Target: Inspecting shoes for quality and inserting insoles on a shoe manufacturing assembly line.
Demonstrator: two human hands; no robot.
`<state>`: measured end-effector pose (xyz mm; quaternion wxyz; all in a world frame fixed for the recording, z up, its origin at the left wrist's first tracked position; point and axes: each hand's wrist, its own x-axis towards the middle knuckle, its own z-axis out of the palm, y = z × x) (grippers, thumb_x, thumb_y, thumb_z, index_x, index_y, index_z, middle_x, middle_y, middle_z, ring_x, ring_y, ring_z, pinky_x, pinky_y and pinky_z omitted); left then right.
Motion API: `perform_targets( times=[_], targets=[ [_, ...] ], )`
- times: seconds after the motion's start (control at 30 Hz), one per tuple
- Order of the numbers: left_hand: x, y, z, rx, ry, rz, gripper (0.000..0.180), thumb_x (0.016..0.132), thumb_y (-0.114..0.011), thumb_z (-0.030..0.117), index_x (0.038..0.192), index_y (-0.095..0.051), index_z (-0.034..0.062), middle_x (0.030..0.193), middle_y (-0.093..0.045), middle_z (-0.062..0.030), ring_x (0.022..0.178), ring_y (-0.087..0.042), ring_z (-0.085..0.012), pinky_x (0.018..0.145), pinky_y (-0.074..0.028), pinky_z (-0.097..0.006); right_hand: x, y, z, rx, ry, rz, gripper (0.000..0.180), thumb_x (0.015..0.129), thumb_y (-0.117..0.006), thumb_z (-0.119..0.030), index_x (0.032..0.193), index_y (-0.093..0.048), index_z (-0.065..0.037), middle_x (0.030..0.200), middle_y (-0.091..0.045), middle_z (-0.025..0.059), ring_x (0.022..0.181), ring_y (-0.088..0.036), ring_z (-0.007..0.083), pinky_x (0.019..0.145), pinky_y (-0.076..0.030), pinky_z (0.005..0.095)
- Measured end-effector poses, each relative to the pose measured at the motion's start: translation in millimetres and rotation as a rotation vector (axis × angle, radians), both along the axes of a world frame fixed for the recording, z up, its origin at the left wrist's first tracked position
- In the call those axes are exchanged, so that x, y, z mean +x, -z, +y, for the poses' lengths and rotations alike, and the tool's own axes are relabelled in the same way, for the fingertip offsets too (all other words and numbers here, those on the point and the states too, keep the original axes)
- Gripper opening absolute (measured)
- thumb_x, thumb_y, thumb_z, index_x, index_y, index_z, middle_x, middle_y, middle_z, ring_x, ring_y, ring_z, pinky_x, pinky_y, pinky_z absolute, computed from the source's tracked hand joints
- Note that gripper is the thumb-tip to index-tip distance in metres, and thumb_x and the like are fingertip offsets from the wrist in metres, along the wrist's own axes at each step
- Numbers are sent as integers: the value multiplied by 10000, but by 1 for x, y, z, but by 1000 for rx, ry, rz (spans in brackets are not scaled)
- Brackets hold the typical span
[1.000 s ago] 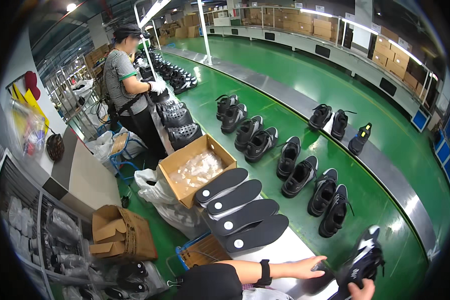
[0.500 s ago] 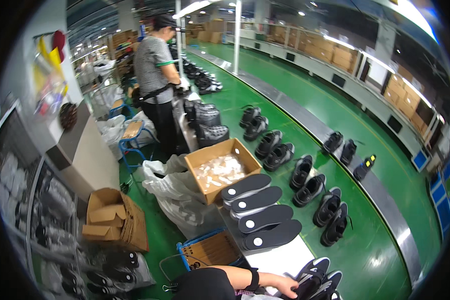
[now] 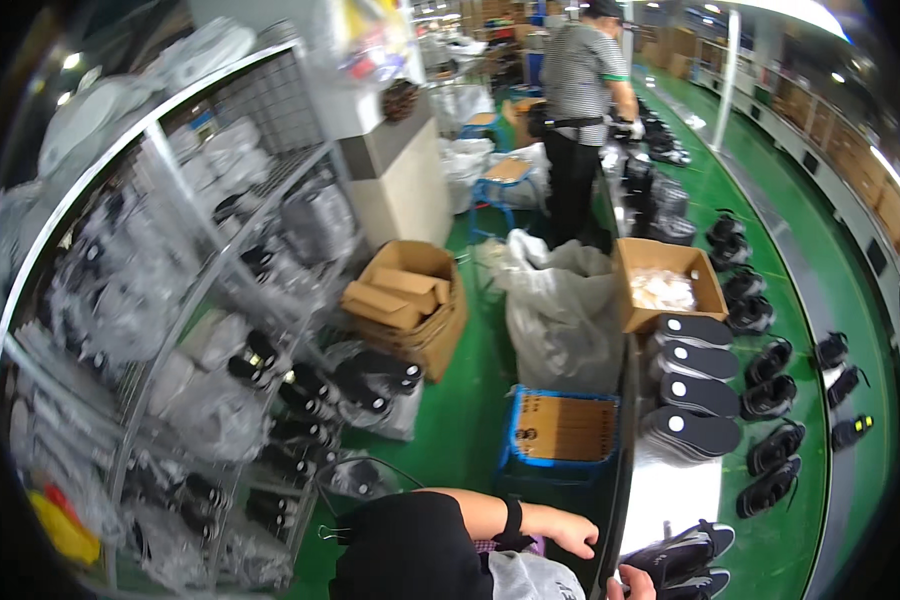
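My left hand (image 3: 570, 531), with a dark band at its wrist, hovers over the near edge of the work surface. Its fingers are loosely stretched and nothing shows in them. My right hand (image 3: 632, 583) enters at the lower edge, partly cut off, thumb and finger apart, close beside a black shoe (image 3: 675, 550). Another dark shoe (image 3: 698, 582) lies against that one. Farther along the bright metal bench (image 3: 680, 495), stacked black insoles (image 3: 700, 394) with round white stickers form a row.
Behind the insoles stands a cardboard box (image 3: 673, 260) of small white pieces. A blue-rimmed stool (image 3: 567, 428) is left of the bench. Racks of bagged shoes (image 3: 210, 300) fill the left. Shoe pairs (image 3: 769, 385) line the right. A person (image 3: 582, 90) works at the far end.
The view has turned left, so the bench and boxes sit farther right and the racks show more. My left hand has come off the shoe; my right hand has appeared.
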<state>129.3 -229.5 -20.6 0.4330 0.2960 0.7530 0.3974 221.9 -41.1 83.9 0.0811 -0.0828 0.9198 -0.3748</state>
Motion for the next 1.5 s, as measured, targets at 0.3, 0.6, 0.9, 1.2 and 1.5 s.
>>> perform_targets(
  times=[0.3, 0.6, 0.9, 1.2, 1.5],
  targets=[
    [26, -17, -124, 86, -796, 59, 382, 782, -535, 334, 926, -566, -17, 826, -606, -139, 737, -576, -213, 639, -450, -339, -38, 8, -61, -49, -416, -65, 286, 788, -587, -190, 1002, -560, -2, 882, -593, 168, 766, -578, 272, 702, -458, 336],
    [34, -78, -344, 410, -1606, -104, 385, 817, -538, 372, 1083, -436, 113, 921, -566, -56, 772, -561, -146, 610, -474, -274, -87, 15, -176, -212, -719, -266, 270, 792, -590, -165, 993, -555, 11, 879, -605, 174, 808, -597, 265, 700, -461, 299],
    [-6, -164, -634, 436, -2186, 795, 416, 818, -552, 244, 1139, -392, 33, 1041, -511, -119, 898, -519, -187, 726, -445, -305, -151, 31, -366, -166, -781, -514, 316, 833, -560, -228, 1051, -523, -1, 860, -604, 68, 813, -562, 121, 711, -456, 249],
    [-20, -205, -762, -757, -2062, 1497, 590, 769, -561, 242, 1180, -318, -105, 1223, -329, -317, 1165, -308, -415, 999, -227, -429, -234, -24, -612, -417, -957, -328, 367, 824, -565, -253, 1068, -496, 12, 874, -618, 98, 732, -585, 134, 661, -479, 253],
    [-19, -224, -759, -1025, -1982, 878, 543, 818, -492, 245, 1211, -314, -84, 1114, -467, -290, 1034, -461, -388, 878, -352, -421, -288, -93, -868, -726, -1042, 65, 526, 776, -554, -429, 1048, -505, 17, 931, -584, 200, 866, -577, 300, 756, -456, 336]
  ],
)
